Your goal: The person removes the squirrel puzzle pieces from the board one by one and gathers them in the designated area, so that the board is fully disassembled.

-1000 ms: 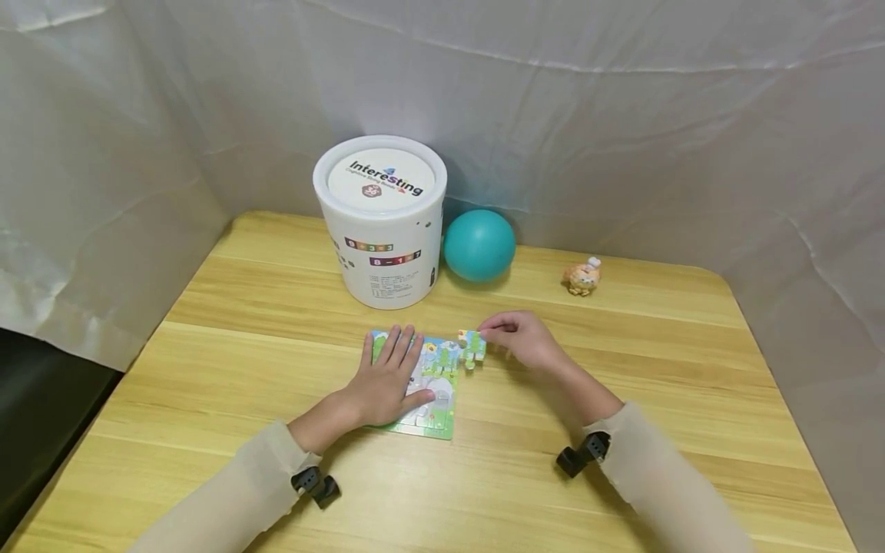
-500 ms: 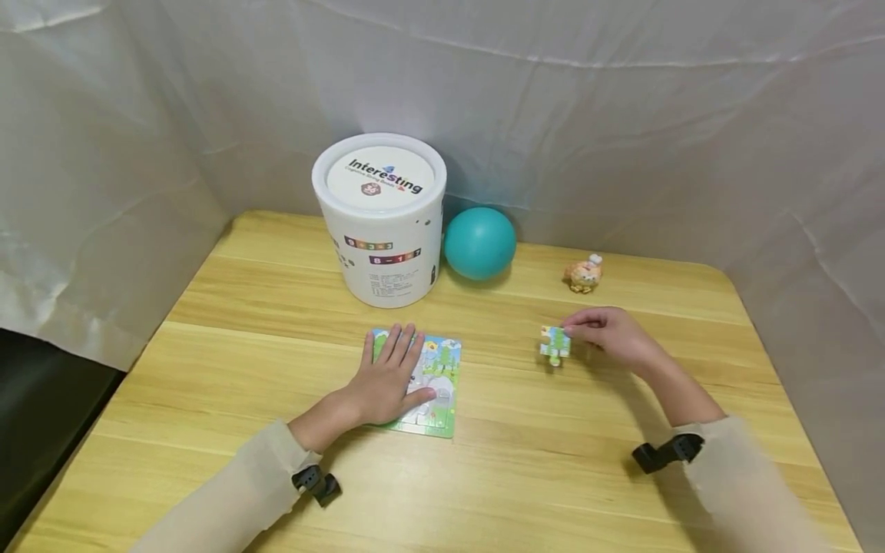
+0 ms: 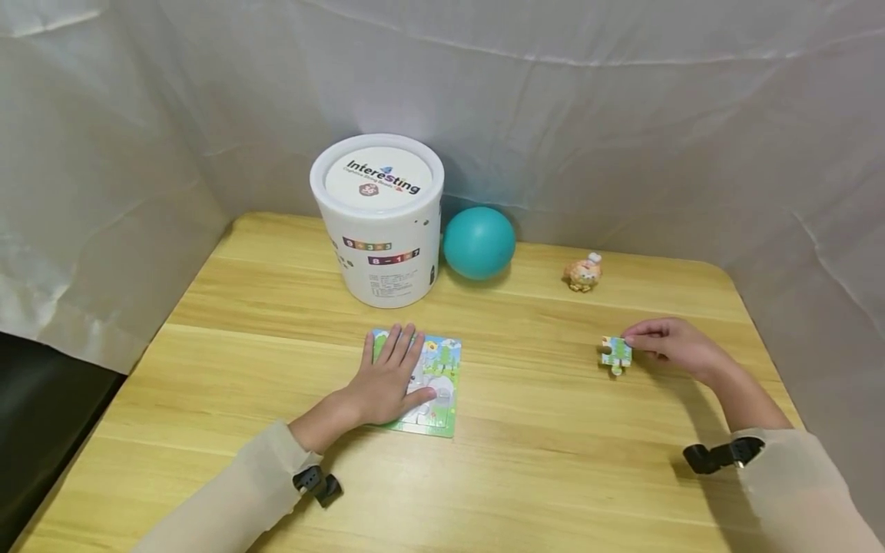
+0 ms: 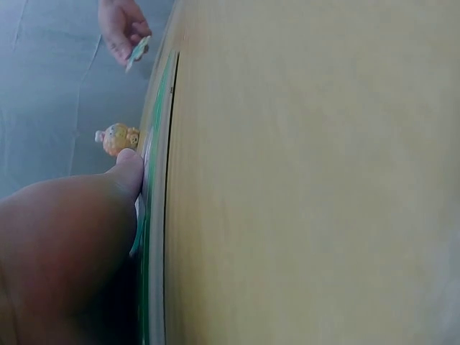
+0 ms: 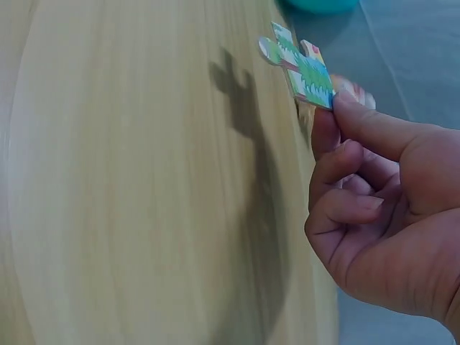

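One jigsaw piece [image 3: 618, 353], pinched in the right grip [image 3: 680, 347], left grip [image 3: 387, 384] spread wide, resting on a puzzle [image 3: 445, 369]

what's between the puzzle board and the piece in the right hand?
Just bare tabletop between the puzzle board and the puzzle piece, seen in the head view.

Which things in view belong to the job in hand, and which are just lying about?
Apparently the job:
square multicoloured jigsaw board under the left hand
green-and-blue jigsaw piece pinched by the right hand

Lying about:
white cylindrical lidded tub
round teal ball
small orange white-topped figurine
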A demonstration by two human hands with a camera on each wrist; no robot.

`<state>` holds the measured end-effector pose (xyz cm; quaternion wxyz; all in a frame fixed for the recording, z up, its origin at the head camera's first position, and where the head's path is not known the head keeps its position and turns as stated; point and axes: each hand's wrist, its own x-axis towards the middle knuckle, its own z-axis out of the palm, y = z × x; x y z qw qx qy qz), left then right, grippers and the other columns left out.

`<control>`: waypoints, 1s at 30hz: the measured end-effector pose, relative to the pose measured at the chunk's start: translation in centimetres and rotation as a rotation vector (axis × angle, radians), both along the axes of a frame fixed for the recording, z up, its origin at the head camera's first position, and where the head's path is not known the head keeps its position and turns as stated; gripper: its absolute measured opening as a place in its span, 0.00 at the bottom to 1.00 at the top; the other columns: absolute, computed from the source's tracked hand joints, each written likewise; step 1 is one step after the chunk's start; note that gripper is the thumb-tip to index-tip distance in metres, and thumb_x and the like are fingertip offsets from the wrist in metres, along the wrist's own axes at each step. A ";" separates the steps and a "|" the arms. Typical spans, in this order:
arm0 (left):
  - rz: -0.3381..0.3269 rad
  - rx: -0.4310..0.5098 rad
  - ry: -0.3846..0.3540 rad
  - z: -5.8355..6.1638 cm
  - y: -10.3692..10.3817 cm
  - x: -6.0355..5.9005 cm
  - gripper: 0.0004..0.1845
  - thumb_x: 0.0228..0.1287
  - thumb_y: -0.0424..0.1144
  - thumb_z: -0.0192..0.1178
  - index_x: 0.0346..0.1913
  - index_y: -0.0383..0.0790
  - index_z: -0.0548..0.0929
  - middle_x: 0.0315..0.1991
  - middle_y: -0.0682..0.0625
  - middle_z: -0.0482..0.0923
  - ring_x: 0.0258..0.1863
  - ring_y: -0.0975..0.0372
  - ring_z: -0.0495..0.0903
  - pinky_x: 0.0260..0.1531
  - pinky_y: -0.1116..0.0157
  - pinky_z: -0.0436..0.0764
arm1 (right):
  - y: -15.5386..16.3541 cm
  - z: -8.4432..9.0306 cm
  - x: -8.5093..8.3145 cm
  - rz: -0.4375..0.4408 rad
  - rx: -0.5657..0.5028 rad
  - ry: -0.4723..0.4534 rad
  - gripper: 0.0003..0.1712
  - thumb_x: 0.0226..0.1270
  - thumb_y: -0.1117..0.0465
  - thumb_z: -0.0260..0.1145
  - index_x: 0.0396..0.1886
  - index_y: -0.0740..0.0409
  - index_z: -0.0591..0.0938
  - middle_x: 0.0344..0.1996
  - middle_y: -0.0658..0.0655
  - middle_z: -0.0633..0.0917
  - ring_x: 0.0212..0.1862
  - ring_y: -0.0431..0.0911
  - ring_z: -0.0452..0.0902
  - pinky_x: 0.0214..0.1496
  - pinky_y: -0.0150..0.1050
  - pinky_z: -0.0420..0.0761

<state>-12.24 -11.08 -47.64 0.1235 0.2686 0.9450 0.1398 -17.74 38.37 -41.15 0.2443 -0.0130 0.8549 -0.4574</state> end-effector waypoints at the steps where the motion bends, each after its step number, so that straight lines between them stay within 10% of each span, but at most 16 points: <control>1: 0.001 0.000 0.001 0.0 0.0 0.0 0.51 0.75 0.69 0.41 0.82 0.36 0.35 0.82 0.38 0.27 0.80 0.45 0.26 0.70 0.36 0.23 | 0.5 -0.2 0.0 -0.006 -0.001 -0.003 0.24 0.77 0.53 0.63 0.56 0.71 0.81 0.20 0.47 0.70 0.23 0.44 0.61 0.27 0.44 0.68; 30: 0.000 0.044 0.003 0.7 -0.1 0.3 0.50 0.76 0.65 0.46 0.82 0.33 0.39 0.82 0.35 0.31 0.80 0.42 0.30 0.70 0.34 0.26 | 3.8 -2.1 0.6 0.000 0.284 0.096 0.23 0.77 0.51 0.63 0.54 0.68 0.84 0.45 0.55 0.84 0.38 0.41 0.71 0.37 0.36 0.74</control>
